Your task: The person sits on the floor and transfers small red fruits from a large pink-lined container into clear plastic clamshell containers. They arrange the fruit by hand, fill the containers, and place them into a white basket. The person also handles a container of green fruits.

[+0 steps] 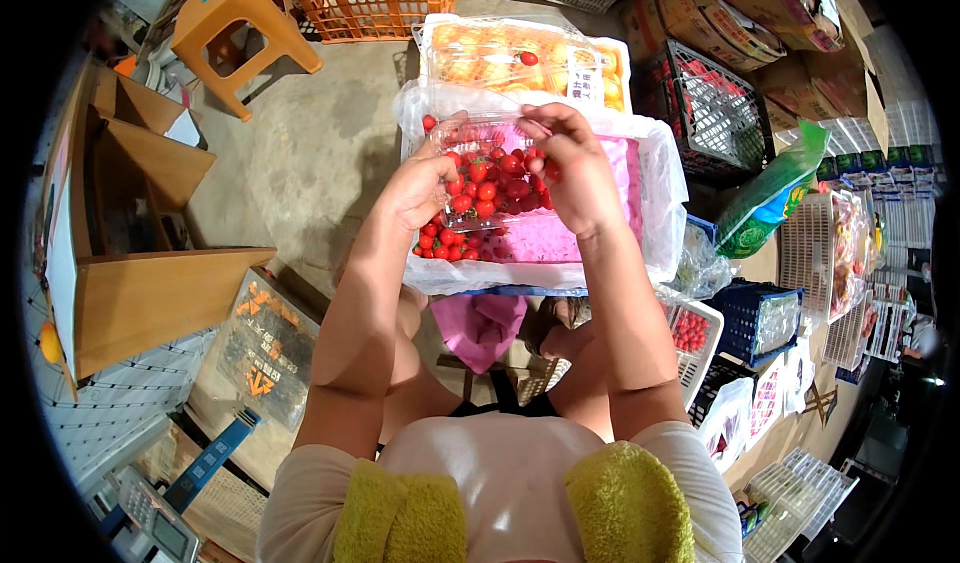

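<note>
A clear plastic box (458, 221) of small red fruits (485, 191), like strawberries or cherry tomatoes, is tilted above a crate lined with white plastic (664, 178). My left hand (420, 185) grips the box by its left side, thumb over the rim. At the box's right side, my right hand (572, 168) has its fingers curled in over the fruit; red shows beside the fingertips, but what they pinch is partly hidden. Inside the crate, a pink sheet (610, 233) lies beside more loose red fruits (440, 243) at the near left.
Behind the crate stands a tray of orange fruits (470, 53) under clear plastic, one red fruit (528, 59) on top. An orange stool (235, 23) and orange basket (380, 8) are farther off. Crates (712, 113) line the right; a wooden cabinet (160, 293) is left.
</note>
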Demonstrator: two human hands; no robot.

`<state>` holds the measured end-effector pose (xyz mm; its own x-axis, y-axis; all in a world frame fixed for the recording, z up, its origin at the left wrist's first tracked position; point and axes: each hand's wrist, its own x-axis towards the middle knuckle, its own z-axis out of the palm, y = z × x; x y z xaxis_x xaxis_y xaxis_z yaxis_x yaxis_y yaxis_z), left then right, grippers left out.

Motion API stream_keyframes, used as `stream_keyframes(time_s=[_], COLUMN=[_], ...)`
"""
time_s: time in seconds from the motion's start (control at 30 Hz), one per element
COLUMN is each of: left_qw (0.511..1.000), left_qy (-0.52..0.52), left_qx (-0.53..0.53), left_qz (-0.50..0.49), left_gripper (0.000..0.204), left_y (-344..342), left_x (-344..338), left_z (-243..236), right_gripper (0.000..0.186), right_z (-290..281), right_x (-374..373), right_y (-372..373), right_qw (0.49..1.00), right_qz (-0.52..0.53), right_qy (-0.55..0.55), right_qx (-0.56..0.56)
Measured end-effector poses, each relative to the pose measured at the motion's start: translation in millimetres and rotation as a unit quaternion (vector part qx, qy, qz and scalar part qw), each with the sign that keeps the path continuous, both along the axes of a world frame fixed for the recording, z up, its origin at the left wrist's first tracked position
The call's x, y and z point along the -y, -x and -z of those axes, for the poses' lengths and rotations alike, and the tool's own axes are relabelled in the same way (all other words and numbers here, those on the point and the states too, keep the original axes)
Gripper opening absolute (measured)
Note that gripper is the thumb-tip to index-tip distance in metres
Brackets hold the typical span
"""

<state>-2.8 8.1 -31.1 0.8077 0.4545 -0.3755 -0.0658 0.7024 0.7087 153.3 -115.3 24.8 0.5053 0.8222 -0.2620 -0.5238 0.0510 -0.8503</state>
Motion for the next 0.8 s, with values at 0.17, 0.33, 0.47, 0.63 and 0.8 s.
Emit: stream_keyframes(time_s=[0.17, 0.33, 0.47, 0.63, 0.8], left_qw=[1.0, 1.0, 1.0, 0.998, 0.996], left_qy=[0.005, 0.005, 0.014, 0.001, -0.004], left_qx=[-0.005, 0.018, 0.009, 0.005, -0.009], left_qz=[-0.005, -0.01, 0.014, 0.056, 0.087], left_gripper=[0.077, 0.077, 0.079, 0.08, 0.084], left_y=[0.8, 2.8, 0.7, 7.8, -0.3], left_x=[0.3, -0.3, 6.2, 6.3, 15.7], left_z=[-0.3, 3.5, -13.1, -15.6, -27.1], right_gripper=[0.03, 0.021, 0.017, 0.023, 0.028], right_z=[7.5, 12.4, 12.7, -7.4, 8.4], right_x=[22.2, 44.3, 42.3, 6.5, -30.9], right_y=[-16.3, -21.7, -15.4, -37.3, -89.5], right_qw=[0.952, 0.997, 0.969, 0.859, 0.587], right_qz=[0.068, 0.046, -0.039, 0.018, 0.022], right_qy=[-0.073, -0.017, 0.027, 0.095, 0.179], right_qx=[-0.288, -0.057, 0.242, 0.503, 0.789])
